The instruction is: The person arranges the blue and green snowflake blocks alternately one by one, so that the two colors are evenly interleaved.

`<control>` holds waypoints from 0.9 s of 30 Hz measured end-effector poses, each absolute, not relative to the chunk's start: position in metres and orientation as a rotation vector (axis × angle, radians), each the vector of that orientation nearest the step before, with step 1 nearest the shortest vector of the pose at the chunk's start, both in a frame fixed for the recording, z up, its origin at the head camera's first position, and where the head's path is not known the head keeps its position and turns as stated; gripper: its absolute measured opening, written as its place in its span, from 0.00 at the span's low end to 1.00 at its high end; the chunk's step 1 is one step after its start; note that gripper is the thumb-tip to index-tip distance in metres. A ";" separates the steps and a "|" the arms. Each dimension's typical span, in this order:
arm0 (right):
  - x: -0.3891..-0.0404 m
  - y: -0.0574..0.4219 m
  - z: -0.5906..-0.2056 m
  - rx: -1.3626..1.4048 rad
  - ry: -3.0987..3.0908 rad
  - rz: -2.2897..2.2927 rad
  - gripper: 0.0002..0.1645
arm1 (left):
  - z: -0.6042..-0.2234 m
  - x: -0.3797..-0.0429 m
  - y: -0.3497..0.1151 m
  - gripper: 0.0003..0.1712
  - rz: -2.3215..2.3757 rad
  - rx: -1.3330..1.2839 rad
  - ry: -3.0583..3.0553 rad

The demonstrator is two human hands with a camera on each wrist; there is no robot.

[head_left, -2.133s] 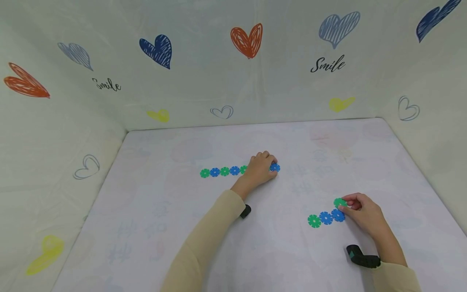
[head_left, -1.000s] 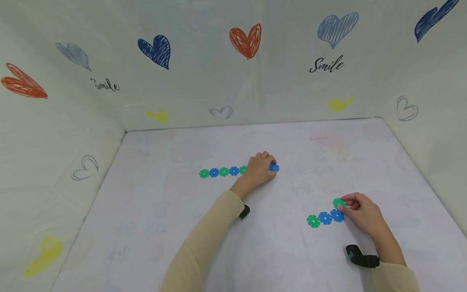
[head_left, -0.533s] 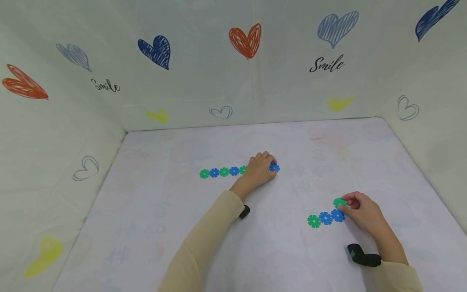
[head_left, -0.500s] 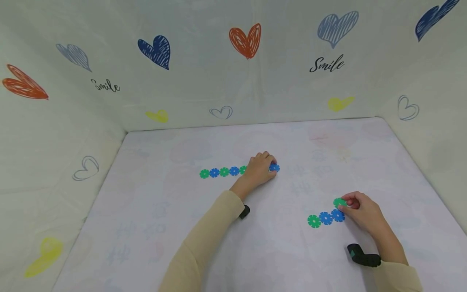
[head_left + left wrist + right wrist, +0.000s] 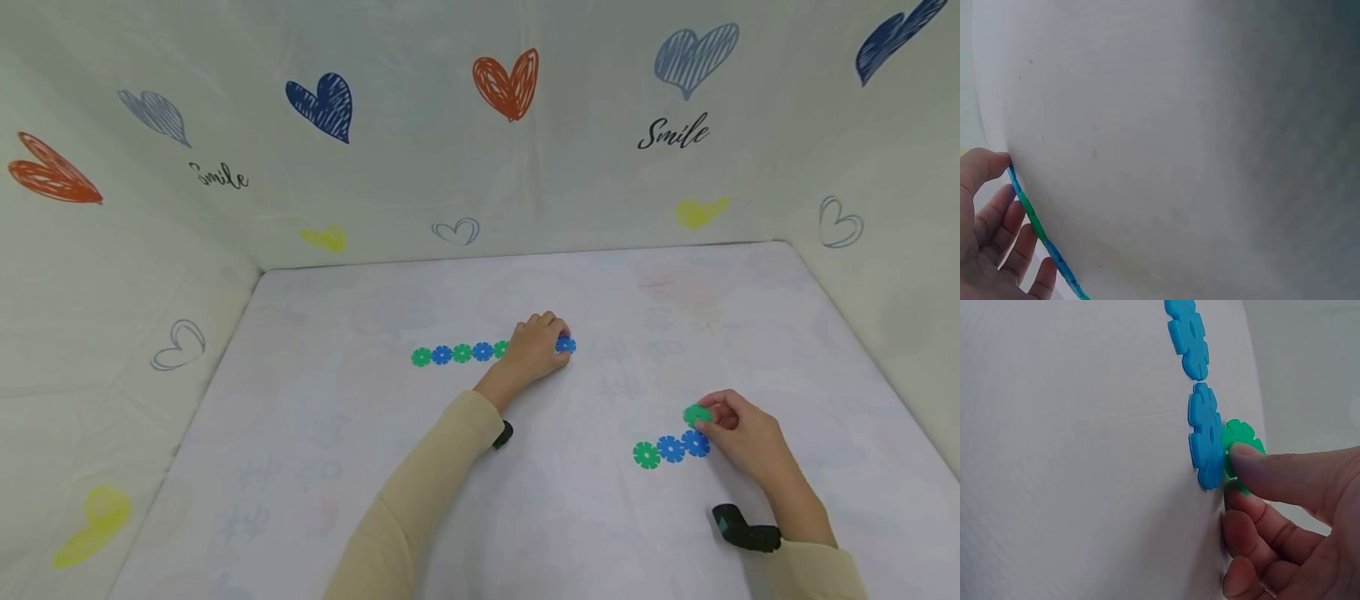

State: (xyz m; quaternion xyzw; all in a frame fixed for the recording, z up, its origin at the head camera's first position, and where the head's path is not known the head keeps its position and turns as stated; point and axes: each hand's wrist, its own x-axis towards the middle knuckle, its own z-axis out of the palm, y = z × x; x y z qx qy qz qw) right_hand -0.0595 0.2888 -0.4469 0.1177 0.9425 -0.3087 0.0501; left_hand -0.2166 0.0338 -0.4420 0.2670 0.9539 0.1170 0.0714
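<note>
A row of flat, notched snowflake discs (image 5: 462,353), alternating green and blue, lies across the table's middle. Over its right part reaches my left hand (image 5: 534,346), its thumb and fingers on either side of the blue end disc (image 5: 567,344); the hand hides the discs beneath it. In the left wrist view, the thumb touches the edge-on row (image 5: 1034,219) while fingers lie along it. My right hand (image 5: 750,437) pinches a green disc (image 5: 696,415) between thumb and fingers, just behind a blue disc (image 5: 696,443). In the right wrist view, that green disc (image 5: 1241,432) looks tilted.
Left of the right hand, another blue disc (image 5: 671,449) and a green disc (image 5: 647,455) lie in a short line with the nearest blue one. The white table (image 5: 300,517) meets a fabric wall (image 5: 405,167) printed with hearts. Each wrist wears a black camera (image 5: 746,529).
My right fingers and the green disc have shifted very slightly away from me and to the left. The left hand and the long row look unmoved.
</note>
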 end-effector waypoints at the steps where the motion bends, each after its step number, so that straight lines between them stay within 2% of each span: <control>1: -0.060 0.289 -0.447 0.361 2.868 -0.948 0.19 | -0.442 -0.216 0.034 0.19 0.351 0.802 2.867; 9: -0.071 0.277 -0.441 0.301 2.847 -1.113 0.17 | -0.442 -0.217 0.034 0.19 0.349 0.801 2.867; 27: -0.134 0.235 -0.436 0.042 2.639 -1.422 0.15 | -0.445 -0.216 0.035 0.19 0.337 0.776 2.878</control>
